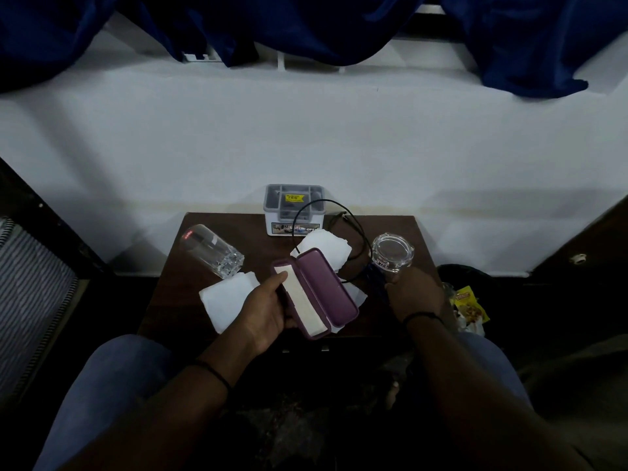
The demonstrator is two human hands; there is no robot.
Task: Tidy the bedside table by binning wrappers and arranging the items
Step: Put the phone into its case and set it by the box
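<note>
Glass tumbler (214,250) lies tipped at the bench (401,229) left edge. Left grip (268,309) clasps an open purple case (314,295) over white tissue (228,299). Right grip (414,294) curls round something dark and indistinct beside a glass jar (392,253); wrappers (470,305) lie off the right edge.

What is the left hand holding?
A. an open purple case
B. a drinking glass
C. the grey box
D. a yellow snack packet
A: the left hand grips the open purple case, its lid swung back to show a pale lining, while the drinking glass lies on its side on the table, apart from that hand.
</note>
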